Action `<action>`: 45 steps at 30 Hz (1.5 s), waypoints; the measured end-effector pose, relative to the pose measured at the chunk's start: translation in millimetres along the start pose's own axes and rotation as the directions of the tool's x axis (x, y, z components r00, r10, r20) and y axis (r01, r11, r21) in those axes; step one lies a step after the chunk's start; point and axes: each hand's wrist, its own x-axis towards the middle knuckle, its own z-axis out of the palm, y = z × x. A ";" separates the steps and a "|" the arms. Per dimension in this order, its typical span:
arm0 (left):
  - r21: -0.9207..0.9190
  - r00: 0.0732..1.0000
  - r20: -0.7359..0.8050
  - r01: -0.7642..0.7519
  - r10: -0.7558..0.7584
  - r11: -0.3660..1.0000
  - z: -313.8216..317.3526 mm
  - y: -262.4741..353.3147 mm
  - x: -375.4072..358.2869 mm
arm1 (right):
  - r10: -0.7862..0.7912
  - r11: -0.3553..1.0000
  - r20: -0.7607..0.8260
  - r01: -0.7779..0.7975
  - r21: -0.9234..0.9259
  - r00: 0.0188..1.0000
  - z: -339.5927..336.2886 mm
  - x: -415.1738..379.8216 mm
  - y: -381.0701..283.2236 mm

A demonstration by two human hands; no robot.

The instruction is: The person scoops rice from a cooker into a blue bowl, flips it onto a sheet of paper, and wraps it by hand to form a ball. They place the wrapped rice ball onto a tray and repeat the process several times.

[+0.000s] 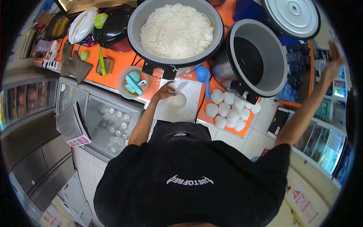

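Observation:
My left hand is over white paper on the orange counter, its fingers spread beside a round white rice portion. My right hand is raised far out to the right, away from the counter; its fingers look spread and nothing shows in it. Behind the paper stands a large pot of white rice. Several round white portions lie grouped at the counter's right front, near a blue ladle.
An open, empty-looking pot stands right of the rice pot. A bowl with turquoise scoops is left of the paper. Farther left are a green-handled tool, a black lidded pot and a glass-topped freezer.

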 end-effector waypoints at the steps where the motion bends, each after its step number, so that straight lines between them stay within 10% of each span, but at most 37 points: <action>1: 0.056 0.996 0.015 -0.090 0.090 0.994 -4.5 -4.0 3.5 | -0.053 0.998 -0.045 0.055 0.043 0.998 3.6 -52.1 -32.2; 4: 0.160 0.982 0.057 -0.185 0.178 0.970 -21.9 -27.0 29.2 | -0.153 0.965 0.228 0.095 0.246 0.962 46.9 -242.8 -73.3; 5: 0.229 0.987 0.079 -0.152 0.137 0.961 -28.8 -10.0 24.7 | 0.091 0.854 0.398 -0.277 0.440 0.913 88.0 -312.8 -84.2; 7: 0.287 0.986 0.157 -0.092 0.048 0.953 -32.2 -13.9 25.5 | 0.308 0.794 0.696 -0.578 0.188 0.649 162.0 -398.8 -138.7; 8: 0.351 0.977 0.209 -0.027 -0.050 0.936 -36.0 -18.2 28.5 | 0.231 0.806 0.851 -0.583 0.104 0.471 189.4 -440.5 -129.7; 10: 0.404 0.970 0.239 -0.058 -0.044 0.913 -26.9 -53.2 39.8 | 0.136 0.955 0.754 -0.288 0.073 0.642 240.2 -509.0 -116.1; 12: 0.595 0.971 0.183 -0.232 0.152 0.770 -19.6 -63.2 34.9 | 0.231 0.966 0.773 -0.237 -0.107 0.591 267.1 -544.5 -104.1; 16: -0.123 0.989 0.084 0.135 -0.125 0.983 -25.3 -2.6 -24.5 | 0.297 0.955 0.895 -0.108 -0.277 0.332 272.1 -542.7 -94.5; 21: -0.427 0.986 -0.024 0.137 -0.162 0.894 -19.3 -31.0 -25.9 | 0.145 0.961 0.834 -0.275 0.008 0.533 252.1 -538.7 -86.6; 24: -0.383 0.991 -0.067 0.079 -0.113 0.920 -19.0 -17.3 -26.4 | 0.191 0.872 0.888 -0.488 0.043 0.419 246.5 -533.2 -83.9; 25: -0.385 0.990 -0.085 0.070 -0.111 0.920 -20.3 -11.2 -27.1 | 0.076 0.925 0.818 -0.346 0.155 0.570 246.0 -530.4 -85.5; 29: 0.219 0.851 -0.236 -0.424 0.469 0.879 -10.6 11.9 -34.3 | -0.117 0.822 0.814 -0.405 0.401 0.569 250.6 -518.1 -91.6; 34: 0.500 0.809 -0.293 -0.325 0.510 0.803 -6.5 6.7 -39.8 | -0.041 0.705 0.859 -0.594 0.387 0.511 248.7 -525.2 -77.2; 37: 0.646 0.683 -0.345 -0.325 0.644 0.691 -15.6 6.2 -49.2 | -0.208 0.969 0.926 -0.064 0.240 0.314 242.5 -513.6 -57.4; 40: 0.545 0.746 -0.433 -0.231 0.507 0.806 -18.8 -1.6 -48.9 | -0.019 0.992 0.969 -0.117 0.050 0.247 237.2 -507.9 -56.8; 44: 0.675 0.700 -0.395 -0.218 0.594 0.705 -2.5 44.7 -68.2 | -0.281 0.956 0.857 0.203 0.211 0.432 227.9 -536.9 -70.0; 45: 0.885 0.795 -0.125 -0.182 0.593 0.429 4.0 53.0 -69.1 | -0.356 0.927 0.826 0.273 0.256 0.436 224.4 -542.3 -72.1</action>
